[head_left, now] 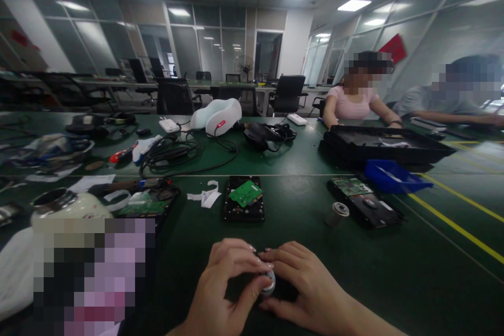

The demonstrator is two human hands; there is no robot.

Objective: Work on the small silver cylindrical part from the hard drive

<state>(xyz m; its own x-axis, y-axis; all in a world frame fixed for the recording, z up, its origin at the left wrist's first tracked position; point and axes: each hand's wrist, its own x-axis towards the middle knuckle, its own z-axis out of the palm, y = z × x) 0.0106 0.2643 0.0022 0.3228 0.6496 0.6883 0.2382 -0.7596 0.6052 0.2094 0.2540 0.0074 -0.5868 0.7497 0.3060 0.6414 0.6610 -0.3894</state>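
Observation:
Near the front of the green table (291, 220), a small round silvery metal part (268, 283) is pinched between the thumb and fingers of my left hand (226, 283). My right hand (301, 278) curls round the same part from the other side, its fingertips meeting those of my left hand. Beyond my hands lies a black hard drive (244, 212) with a green circuit board (246, 192) on top. To the right, a short metal cylinder (337, 213) stands by another drive (378, 209) with its board.
A blue bin (394, 177) and a black tray (388, 155) are at the right, with two people behind. Paper scraps (207, 195), cables (173, 152), a neck pillow (218, 117) and a screwdriver (129, 186) lie further back and left. A cream pot (71, 207) is at the left.

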